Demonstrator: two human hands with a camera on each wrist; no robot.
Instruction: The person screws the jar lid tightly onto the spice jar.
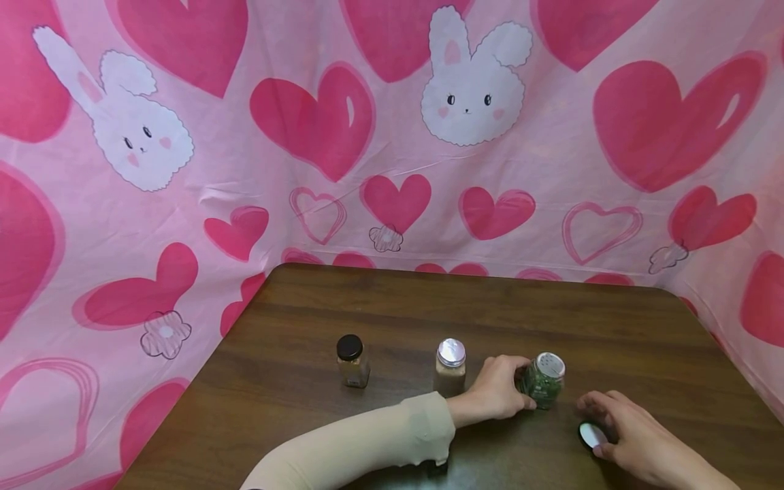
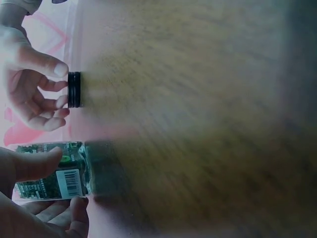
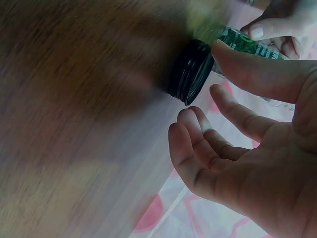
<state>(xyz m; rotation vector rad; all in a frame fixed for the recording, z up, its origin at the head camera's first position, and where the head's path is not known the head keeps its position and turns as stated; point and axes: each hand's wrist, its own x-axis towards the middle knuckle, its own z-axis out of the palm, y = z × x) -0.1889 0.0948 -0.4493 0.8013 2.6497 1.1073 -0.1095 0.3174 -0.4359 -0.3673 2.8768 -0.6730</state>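
Note:
In the head view my left hand (image 1: 499, 388) holds a clear jar of green dried herbs (image 1: 542, 384) upright on the table, its perforated shaker top showing. The left wrist view has the thumb on one side of this jar (image 2: 49, 171) and curled fingers on the other. To its right a black screw lid (image 1: 592, 435) lies with its white inside up. Around that lid my right hand (image 1: 637, 435) spreads its fingers. Up close, in the right wrist view, the thumb tip is at the rim of the lid (image 3: 190, 72) and the other fingers are bent loosely, apart from it.
Left of the herb jar stands a jar of beige powder (image 1: 450, 371) with a silvery top, partly behind my left forearm. Farther left is a black-capped spice jar (image 1: 353, 364). A small dark object (image 1: 437, 467) shows below my left sleeve. Pink heart-printed cloth (image 1: 392, 150) hangs around the wooden table (image 1: 392, 299).

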